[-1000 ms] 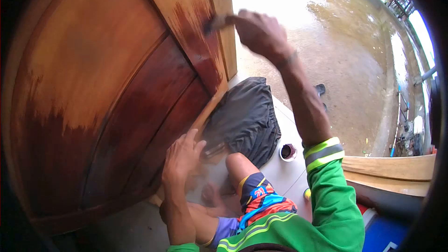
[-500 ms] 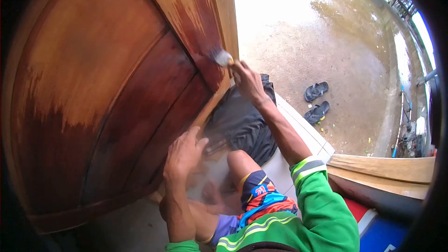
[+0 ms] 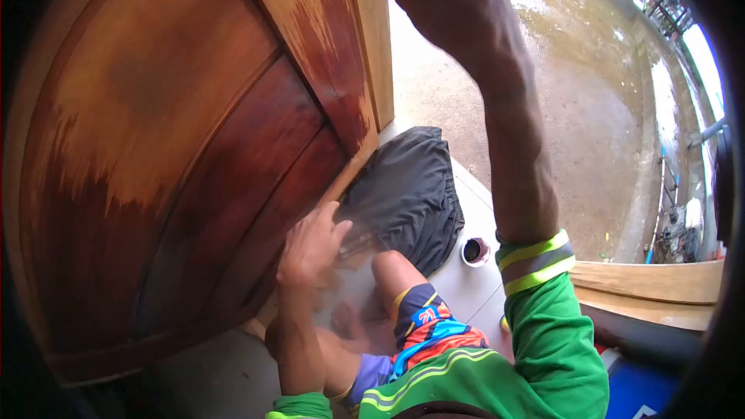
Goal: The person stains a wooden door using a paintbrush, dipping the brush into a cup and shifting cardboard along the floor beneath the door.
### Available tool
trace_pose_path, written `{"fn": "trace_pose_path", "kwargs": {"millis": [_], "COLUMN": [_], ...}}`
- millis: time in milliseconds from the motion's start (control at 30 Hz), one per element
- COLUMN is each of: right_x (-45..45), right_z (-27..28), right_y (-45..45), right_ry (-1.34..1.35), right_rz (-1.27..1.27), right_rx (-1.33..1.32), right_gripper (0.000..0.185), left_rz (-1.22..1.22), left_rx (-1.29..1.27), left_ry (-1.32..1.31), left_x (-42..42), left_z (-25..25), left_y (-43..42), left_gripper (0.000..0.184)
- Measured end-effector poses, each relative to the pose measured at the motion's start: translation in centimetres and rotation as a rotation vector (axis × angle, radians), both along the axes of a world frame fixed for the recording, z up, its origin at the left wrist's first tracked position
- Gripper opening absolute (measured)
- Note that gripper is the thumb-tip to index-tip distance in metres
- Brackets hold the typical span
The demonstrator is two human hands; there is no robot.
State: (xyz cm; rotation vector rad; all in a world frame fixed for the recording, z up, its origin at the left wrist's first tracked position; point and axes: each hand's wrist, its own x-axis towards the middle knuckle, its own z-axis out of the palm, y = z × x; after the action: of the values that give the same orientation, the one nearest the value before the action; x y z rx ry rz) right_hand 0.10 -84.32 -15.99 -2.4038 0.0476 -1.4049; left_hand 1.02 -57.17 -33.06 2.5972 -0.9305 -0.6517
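Note:
A carved wooden door fills the left side, dark reddish-brown stain over its lower part and bare lighter wood above, with a streaky border between. My right hand is raised at the top edge, to the right of the door's pale edge. Its fingers are curled and partly cut off by the frame; the paintbrush they held a moment ago is outside the view. My left hand, slightly blurred, is by the door's lower edge with its fingers extended and nothing in it. A white cup of dark liquid stands on the tiles.
A crumpled black cloth lies on the white tiled floor beside the door. Outside is wet, brown ground. A light wooden piece and a blue object are at the lower right.
My right hand has left the door surface, moving up and toward me, and the brush has gone out of view. The cup has come into sight; my forearm now covers the sandals. My left hand has barely moved.

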Motion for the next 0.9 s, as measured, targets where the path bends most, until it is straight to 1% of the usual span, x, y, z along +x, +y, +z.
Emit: {"fn": "trace_pose_path", "kwargs": {"millis": [33, 100, 167, 200, 233, 300, 333, 367, 433, 533, 600, 700, 733, 767, 800, 867, 900], "right_x": [0.0, 0.6, 1.9, 1.4, 0.5, -2.0, -2.7, -3.2, -2.8, 0.0, 0.8, -0.4, -1.6, -2.3, -2.1, -2.7, -2.2], "right_z": [-0.8, -6.4, -15.6, -19.5, -21.8, -21.3, -20.3, -17.1, -12.3, -10.4, -14.5, -24.2, -26.5, -26.9, -27.1, -23.4, -19.4], "right_y": [0.0, 0.9, 1.9, 2.2, 2.3, 2.8, 3.0, 3.2, 3.5, 4.5, 5.0, 5.8, 5.6, 5.6, 5.0, 4.7, 4.8], "right_ry": [-0.028, -0.009, 0.143, 0.237, 0.329, 0.453, 0.520, 0.430, 0.134, -0.041, 0.135, 0.471, 0.605, 0.737, 0.752, 0.798, 0.738], "right_rz": [-0.058, 0.017, 0.084, 0.065, 0.047, -0.006, -0.030, -0.020, -0.006, 0.068, 0.082, 0.033, 0.033, 0.030, 0.029, 0.019, 0.001], "right_rx": [0.006, 0.068, 0.186, 0.177, 0.166, 0.274, 0.327, 0.360, 0.204, 0.182, 0.158, 0.181, 0.189, 0.196, 0.156, 0.087, 0.053], "right_gripper": [0.040, 0.038, 0.035, 0.034, 0.033, 0.027, 0.026, 0.028, 0.031, 0.031, 0.039, 0.046, 0.048, 0.051, 0.052, 0.054, 0.055], "left_rz": [0.000, 0.002, 0.022, 0.031, 0.031, 0.042, 0.036, 0.031, 0.025, 0.038, 0.043, 0.064, 0.057, 0.048, 0.044, 0.043, 0.039], "left_rx": [0.012, 0.041, 0.049, 0.054, 0.068, 0.098, 0.080, 0.062, 0.062, 0.086, 0.099, 0.081, 0.063, 0.046, 0.023, 0.035, 0.040], "left_ry": [-0.007, -0.020, -0.007, 0.002, 0.000, -0.007, -0.015, -0.018, 0.002, 0.026, 0.027, 0.011, 0.004, -0.006, -0.021, -0.020, -0.021], "left_x": [0.0, -0.1, -0.1, -0.2, -0.3, -0.3, 0.0, 0.3, 0.1, 0.3, 0.5, 0.2, 0.0, -0.1, 0.1, 0.3, 0.4], "left_z": [0.0, 0.1, 0.1, 0.0, 0.1, 0.1, 0.0, -0.2, -0.4, 0.1, -0.1, -0.4, -0.5, -0.6, -0.6, -0.8, -0.8], "left_y": [-0.1, -0.2, -0.2, -0.2, -0.1, 0.1, 0.3, 0.5, 0.6, 0.2, 0.3, 0.7, 0.8, 0.8, 0.8, 1.0, 1.0], "left_gripper": [0.049, 0.049, 0.049, 0.049, 0.049, 0.050, 0.050, 0.050, 0.050, 0.050, 0.050, 0.050, 0.050, 0.051, 0.051, 0.051, 0.051]}}
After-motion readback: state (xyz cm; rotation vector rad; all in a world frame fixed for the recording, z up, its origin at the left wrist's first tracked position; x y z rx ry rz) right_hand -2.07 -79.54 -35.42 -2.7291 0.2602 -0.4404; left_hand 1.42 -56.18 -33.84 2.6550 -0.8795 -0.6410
